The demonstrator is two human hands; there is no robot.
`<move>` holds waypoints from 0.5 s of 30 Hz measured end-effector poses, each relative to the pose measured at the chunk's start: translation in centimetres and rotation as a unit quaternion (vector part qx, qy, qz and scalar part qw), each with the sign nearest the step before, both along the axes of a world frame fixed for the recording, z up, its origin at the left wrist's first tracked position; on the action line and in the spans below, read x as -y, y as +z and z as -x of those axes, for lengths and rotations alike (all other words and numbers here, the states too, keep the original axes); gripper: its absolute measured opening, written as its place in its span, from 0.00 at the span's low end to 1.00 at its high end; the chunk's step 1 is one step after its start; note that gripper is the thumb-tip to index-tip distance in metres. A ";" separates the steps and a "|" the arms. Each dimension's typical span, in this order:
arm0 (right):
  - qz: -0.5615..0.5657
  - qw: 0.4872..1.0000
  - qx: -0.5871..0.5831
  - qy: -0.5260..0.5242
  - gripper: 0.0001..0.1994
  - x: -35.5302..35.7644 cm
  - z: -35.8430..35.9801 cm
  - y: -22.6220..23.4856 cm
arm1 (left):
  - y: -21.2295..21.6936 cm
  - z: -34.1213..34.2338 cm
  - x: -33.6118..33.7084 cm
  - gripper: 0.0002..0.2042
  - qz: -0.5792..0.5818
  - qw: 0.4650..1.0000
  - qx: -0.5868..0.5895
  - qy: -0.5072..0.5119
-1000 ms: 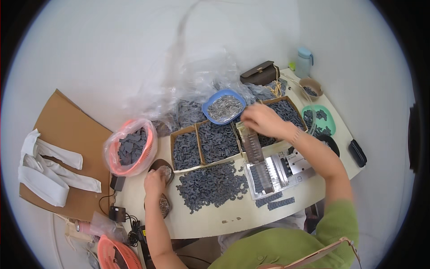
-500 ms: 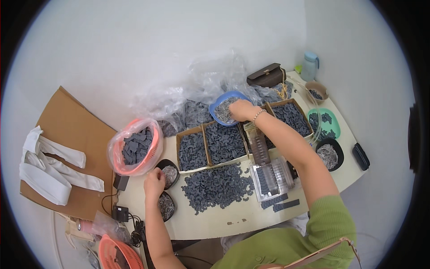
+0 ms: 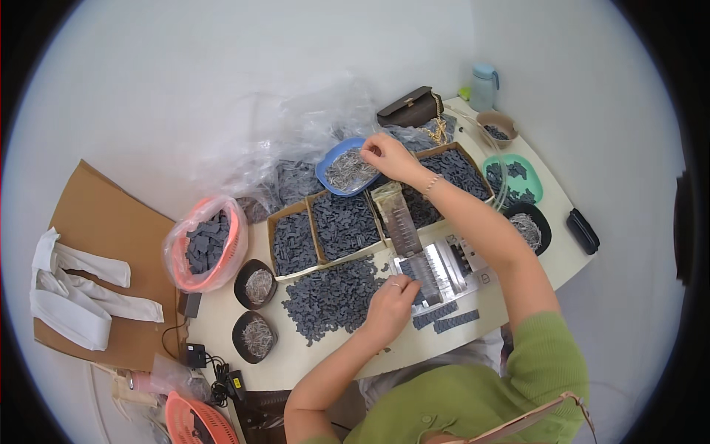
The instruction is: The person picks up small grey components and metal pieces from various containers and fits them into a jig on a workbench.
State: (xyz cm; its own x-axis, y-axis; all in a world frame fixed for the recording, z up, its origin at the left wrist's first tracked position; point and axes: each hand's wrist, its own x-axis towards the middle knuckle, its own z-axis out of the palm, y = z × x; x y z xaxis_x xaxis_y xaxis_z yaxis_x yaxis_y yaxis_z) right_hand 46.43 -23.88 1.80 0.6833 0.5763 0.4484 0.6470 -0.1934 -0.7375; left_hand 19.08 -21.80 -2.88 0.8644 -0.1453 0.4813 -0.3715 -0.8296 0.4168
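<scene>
My right hand is over the right side of a blue bowl of thin metal pins. Its fingers are pinched together; what they hold is too small to make out. With its fingers closed, my left hand rests at the left edge of a shiny metal fixture. Whatever its fingertips grip is hidden. A clear, ruled plastic piece stands behind the fixture. Left of that hand, small dark grey parts lie heaped on the table.
Divided cardboard boxes of grey parts stand behind the heap. Two black bowls of pins sit left, beside a lined pink basket. Grey strips lie before the fixture. A green tray and another black bowl stand right.
My left hand has left the upper black bowl and moved right to the metal fixture. My right hand has lifted off the pins toward the blue bowl's right rim. The view has shifted slightly.
</scene>
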 end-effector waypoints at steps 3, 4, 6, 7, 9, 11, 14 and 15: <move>-0.025 0.982 -0.125 0.142 0.11 3.4 2.8 0.8 | -0.4 -0.4 0.7 0.11 -0.092 0.995 0.039 -0.021; 0.009 0.975 -0.109 0.194 0.11 5.1 3.9 0.7 | -0.4 -0.5 0.7 0.12 -0.106 0.992 0.054 -0.036; 0.139 0.954 -0.023 0.266 0.10 8.1 6.7 0.8 | -0.4 -0.3 0.7 0.13 -0.120 0.991 0.038 -0.037; 0.203 0.943 0.002 0.262 0.09 9.5 8.0 0.5 | -0.5 -0.3 0.9 0.13 -0.126 0.991 0.031 -0.042; 0.255 0.938 0.123 0.198 0.07 11.4 11.0 -0.8 | -0.4 -0.1 1.3 0.14 -0.141 0.989 0.029 -0.038; 0.236 0.932 0.242 0.133 0.05 12.0 12.9 -3.2 | -0.3 0.2 1.5 0.15 -0.141 0.989 0.025 -0.030; 0.219 0.916 0.308 0.133 0.06 12.4 14.0 -4.3 | -0.1 0.7 0.6 0.15 -0.096 0.995 0.005 -0.009; 0.211 0.920 0.304 0.130 0.07 12.4 14.3 -4.6 | 0.0 0.7 0.1 0.15 -0.065 0.998 -0.007 0.000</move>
